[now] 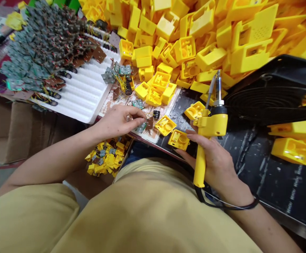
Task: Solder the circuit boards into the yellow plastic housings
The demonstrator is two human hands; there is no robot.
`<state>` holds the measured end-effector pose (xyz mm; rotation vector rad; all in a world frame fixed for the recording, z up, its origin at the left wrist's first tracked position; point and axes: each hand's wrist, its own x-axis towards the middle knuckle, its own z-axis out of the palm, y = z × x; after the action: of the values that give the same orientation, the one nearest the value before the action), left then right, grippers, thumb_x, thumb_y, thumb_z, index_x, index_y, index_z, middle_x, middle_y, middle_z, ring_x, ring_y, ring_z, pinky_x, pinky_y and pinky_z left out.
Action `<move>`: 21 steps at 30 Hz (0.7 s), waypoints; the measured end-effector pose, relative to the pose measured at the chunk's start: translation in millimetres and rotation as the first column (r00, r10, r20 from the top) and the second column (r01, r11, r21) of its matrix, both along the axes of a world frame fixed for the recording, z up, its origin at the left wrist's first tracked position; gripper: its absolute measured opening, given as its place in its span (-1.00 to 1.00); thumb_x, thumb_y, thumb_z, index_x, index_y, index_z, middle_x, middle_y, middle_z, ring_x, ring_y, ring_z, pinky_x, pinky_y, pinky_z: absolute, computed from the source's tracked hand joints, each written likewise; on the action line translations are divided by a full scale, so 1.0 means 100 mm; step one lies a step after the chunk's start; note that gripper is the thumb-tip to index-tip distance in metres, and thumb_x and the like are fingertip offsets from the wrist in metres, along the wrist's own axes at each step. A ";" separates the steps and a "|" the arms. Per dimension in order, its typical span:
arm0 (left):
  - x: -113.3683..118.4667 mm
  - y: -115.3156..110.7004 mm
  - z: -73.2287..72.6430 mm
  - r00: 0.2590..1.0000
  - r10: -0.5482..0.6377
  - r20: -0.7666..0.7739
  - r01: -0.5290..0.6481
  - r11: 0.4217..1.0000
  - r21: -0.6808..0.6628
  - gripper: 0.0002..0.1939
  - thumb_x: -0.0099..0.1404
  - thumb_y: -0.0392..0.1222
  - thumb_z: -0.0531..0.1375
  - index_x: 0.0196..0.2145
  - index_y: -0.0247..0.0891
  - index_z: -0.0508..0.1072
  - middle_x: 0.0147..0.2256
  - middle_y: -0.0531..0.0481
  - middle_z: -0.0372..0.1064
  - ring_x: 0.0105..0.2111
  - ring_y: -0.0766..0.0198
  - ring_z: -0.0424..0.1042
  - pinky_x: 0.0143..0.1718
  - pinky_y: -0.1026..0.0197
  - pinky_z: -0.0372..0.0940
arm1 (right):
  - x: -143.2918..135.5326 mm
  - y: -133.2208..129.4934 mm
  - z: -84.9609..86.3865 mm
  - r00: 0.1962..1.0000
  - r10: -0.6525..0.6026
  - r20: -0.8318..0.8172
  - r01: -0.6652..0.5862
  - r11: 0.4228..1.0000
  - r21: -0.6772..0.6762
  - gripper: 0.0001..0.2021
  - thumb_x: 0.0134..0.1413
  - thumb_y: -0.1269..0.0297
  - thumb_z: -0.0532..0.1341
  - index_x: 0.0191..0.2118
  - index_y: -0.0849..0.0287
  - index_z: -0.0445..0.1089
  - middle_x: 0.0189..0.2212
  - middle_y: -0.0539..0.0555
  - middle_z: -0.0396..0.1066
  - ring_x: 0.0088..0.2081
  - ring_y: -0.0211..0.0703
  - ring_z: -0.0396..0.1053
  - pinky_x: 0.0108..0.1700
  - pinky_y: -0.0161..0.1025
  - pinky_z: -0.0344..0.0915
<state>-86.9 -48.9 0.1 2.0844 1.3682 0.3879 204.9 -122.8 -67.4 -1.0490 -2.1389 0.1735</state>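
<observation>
My right hand (216, 158) is wrapped round the yellow soldering gun (212, 124), whose metal tip points up and away from me. My left hand (123, 119) has thumb and forefinger pinched near small circuit boards and thin wires; what lies between the fingertips is too small to make out. A brown board (149, 123) and a black coil (156, 114) are just right of those fingertips. Between my hands sit two open yellow housings, one (165, 125) farther left and another (179, 139) close to my right fingers. A third housing (195, 110) lies behind the gun.
Yellow housings (165, 24) are heaped across the back. A pile of wired circuit boards (52, 42) covers a ridged white foam tray (81, 102) at left. A black fan (268, 95) stands at right. Below the table edge is a box of yellow parts (106, 158); a cardboard box (34, 131) is far left.
</observation>
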 end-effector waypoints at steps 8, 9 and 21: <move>0.23 0.01 -0.03 0.917 -0.318 -0.241 0.389 0.849 0.358 -0.73 0.43 -0.17 0.11 -0.17 -0.17 0.63 -0.22 -0.05 0.58 -0.15 0.15 0.49 -0.01 0.06 0.26 | -0.14 0.10 0.03 0.999 -0.040 0.010 0.040 0.999 0.035 -0.52 0.15 0.21 0.37 0.15 0.09 0.28 -0.23 0.07 0.51 -0.19 -0.05 0.53 -0.15 -0.14 0.51; 0.28 0.01 -0.05 0.910 -0.322 -0.263 0.401 0.844 0.356 -0.74 0.43 -0.20 0.10 -0.16 -0.16 0.62 -0.27 -0.02 0.59 -0.20 0.17 0.49 -0.02 0.07 0.25 | -0.14 0.10 0.05 0.999 -0.048 -0.005 0.048 0.998 0.034 -0.51 0.13 0.19 0.39 0.14 0.10 0.29 -0.19 0.09 0.52 -0.16 -0.04 0.54 -0.10 -0.11 0.51; 0.60 0.05 -0.07 0.881 -0.325 -0.344 0.420 0.872 0.252 -0.80 0.32 -0.19 0.16 -0.38 -0.18 0.59 -0.47 0.03 0.54 -0.24 0.14 0.43 -0.03 -0.01 0.07 | 0.51 -0.28 0.49 0.996 -0.059 -0.069 0.060 0.998 0.018 -0.65 0.36 0.09 0.15 0.15 0.05 0.42 -0.47 0.00 0.52 -0.50 -0.26 0.47 -0.42 -0.32 0.40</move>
<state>-26.8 -43.8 -6.5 2.7051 1.0594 0.1421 255.6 -151.2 -18.6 -1.0785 -2.0418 0.1568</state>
